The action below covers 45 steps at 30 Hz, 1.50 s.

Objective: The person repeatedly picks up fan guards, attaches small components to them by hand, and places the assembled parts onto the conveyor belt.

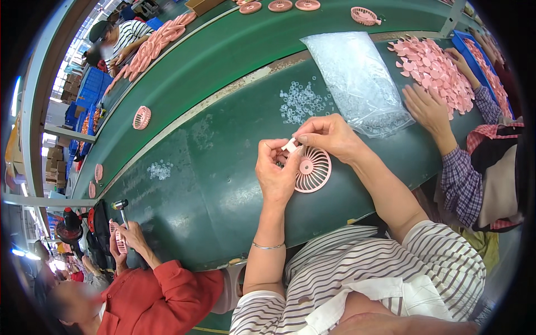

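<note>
Left hand (pixel 279 172) and right hand (pixel 334 138) pinch a small white piece (pixel 291 146), seemingly raised, just left of a pink grille (pixel 314 172).

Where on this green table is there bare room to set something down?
The widest bare patch of the table lies between the smaller clear heap and the left hand. It's crowded farther right: the larger clear heap, plastic bag, pink pile and a co-worker's hand.

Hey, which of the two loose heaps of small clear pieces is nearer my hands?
The larger heap, just beyond your right hand and left of the clear bag. The smaller heap lies well off to your left.
</note>
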Motion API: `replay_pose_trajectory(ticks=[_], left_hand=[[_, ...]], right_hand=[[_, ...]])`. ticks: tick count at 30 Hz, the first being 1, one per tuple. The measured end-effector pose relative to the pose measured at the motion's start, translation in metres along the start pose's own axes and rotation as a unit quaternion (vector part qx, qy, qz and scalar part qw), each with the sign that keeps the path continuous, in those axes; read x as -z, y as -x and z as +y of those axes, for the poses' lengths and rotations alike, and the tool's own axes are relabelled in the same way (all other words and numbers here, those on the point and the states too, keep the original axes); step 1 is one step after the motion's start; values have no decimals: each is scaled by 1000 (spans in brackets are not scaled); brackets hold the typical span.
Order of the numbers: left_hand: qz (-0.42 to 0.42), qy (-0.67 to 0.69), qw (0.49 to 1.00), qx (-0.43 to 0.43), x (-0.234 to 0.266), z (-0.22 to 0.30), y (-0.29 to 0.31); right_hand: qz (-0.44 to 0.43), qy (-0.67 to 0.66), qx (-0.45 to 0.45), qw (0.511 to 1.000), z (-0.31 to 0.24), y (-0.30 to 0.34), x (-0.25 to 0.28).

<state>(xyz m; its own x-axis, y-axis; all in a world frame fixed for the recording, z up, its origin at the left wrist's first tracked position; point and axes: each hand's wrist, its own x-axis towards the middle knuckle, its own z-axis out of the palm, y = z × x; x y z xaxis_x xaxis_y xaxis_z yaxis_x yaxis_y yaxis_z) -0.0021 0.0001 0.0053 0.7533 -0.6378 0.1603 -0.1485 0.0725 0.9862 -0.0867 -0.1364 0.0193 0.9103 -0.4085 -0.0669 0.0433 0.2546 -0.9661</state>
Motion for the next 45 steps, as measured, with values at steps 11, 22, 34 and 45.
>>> replay_pose_trajectory(ticks=[11,22,34,45], left_hand=[[-1,-15,1000,-3,8,-2,-2],[176,138,974,35,27,13,-20],[-4,37,999,-13,-144,5,-121],[314,-420,851,-11,104,-35,-255]], right_hand=[[-39,-64,-5,997,5,3,-11],[203,504,92,835,1,-10,52],[195,504,62,839,26,-14,29],[243,422,136,863,14,-22,13]])
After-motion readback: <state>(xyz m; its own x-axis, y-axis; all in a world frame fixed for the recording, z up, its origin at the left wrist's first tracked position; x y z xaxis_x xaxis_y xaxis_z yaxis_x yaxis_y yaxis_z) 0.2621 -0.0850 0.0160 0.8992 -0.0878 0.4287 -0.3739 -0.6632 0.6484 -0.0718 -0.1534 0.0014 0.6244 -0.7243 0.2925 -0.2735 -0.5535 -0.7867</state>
